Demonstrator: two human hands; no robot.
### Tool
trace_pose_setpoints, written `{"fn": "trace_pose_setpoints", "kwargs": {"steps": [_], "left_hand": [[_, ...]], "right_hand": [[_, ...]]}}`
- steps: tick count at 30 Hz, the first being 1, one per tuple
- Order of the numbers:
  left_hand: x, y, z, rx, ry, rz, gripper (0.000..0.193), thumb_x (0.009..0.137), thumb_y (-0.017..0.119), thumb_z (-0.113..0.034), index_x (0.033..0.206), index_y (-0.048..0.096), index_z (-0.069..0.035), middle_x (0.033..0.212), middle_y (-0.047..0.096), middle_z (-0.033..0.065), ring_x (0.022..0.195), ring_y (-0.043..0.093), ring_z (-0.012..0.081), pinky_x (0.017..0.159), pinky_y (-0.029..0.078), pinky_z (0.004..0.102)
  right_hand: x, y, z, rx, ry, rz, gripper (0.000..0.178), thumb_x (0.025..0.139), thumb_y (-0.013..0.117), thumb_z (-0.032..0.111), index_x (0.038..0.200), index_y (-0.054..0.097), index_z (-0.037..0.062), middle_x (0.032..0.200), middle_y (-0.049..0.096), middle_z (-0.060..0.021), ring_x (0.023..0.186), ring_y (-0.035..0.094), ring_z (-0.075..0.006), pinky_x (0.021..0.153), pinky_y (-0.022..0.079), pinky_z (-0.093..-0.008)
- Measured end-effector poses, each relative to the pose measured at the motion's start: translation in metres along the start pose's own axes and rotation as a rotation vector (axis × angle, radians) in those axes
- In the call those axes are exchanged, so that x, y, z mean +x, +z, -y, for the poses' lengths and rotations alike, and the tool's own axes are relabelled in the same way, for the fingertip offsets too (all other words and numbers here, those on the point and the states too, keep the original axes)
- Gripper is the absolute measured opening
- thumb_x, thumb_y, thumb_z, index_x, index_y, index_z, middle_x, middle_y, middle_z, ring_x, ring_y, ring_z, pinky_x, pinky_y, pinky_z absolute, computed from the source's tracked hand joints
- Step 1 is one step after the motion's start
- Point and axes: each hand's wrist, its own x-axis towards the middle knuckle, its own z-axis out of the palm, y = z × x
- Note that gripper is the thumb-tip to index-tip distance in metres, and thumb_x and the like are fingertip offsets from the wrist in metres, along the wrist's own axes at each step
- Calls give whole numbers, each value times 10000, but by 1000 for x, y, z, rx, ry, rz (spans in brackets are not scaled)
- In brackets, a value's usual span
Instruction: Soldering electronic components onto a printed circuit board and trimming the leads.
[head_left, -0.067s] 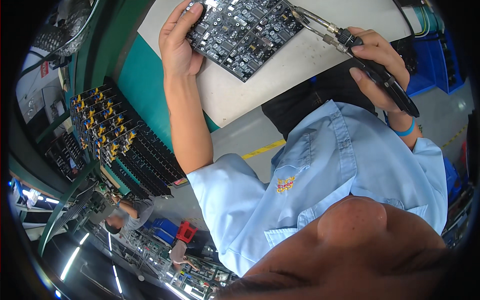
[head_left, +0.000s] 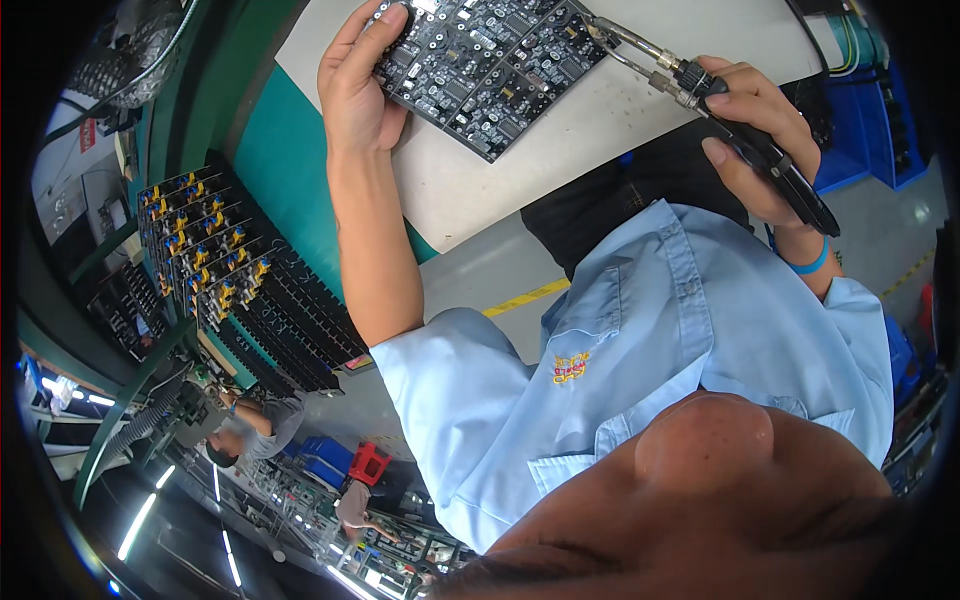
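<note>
A black circuit board (head_left: 470, 80), packed with small components, is gripped at its left edge by my left hand (head_left: 362, 85), thumb on top and fingers curled round the side. The top of the board runs out of view. My right hand (head_left: 765, 130) is closed around the black handle of a soldering iron (head_left: 745, 140). Its metal shaft and a thin bent tube beside it point up-left, and their ends meet at the board's right edge. Whether the tip touches a joint is too small to tell.
A pale sheet (head_left: 450, 200) lies beneath the board on a green mat (head_left: 290, 150). To the left, a black rack (head_left: 280, 290) holds several upright boards with yellow and blue parts. Blue bins (head_left: 860, 140) stand at right. Another person (head_left: 260, 430) works in the lower left background.
</note>
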Motion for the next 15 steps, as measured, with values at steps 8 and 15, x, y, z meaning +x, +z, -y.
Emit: {"fn": "trace_pose_setpoints", "kwargs": {"steps": [8, 15], "left_hand": [[-9, 3, -1, 30, 23, -56, 404, 902, 590, -42, 1286, 584, 84, 1076, 711, 177, 822, 688, 198, 729, 554, 247], [-8, 4, 1, 59, 30, -99, 394, 901, 596, -44, 1273, 590, 84, 1055, 715, 177, 794, 689, 196, 701, 557, 243]], "right_hand": [[-3, 1, 5, -28, 15, 33, 414, 697, 685, -25, 1111, 688, -9, 912, 652, -127, 816, 591, -243, 1069, 457, -491], [3, 5, 12, -23, 19, 76, 409, 680, 692, -29, 1088, 695, -7, 885, 636, -118, 804, 585, -242, 1064, 458, -493]]}}
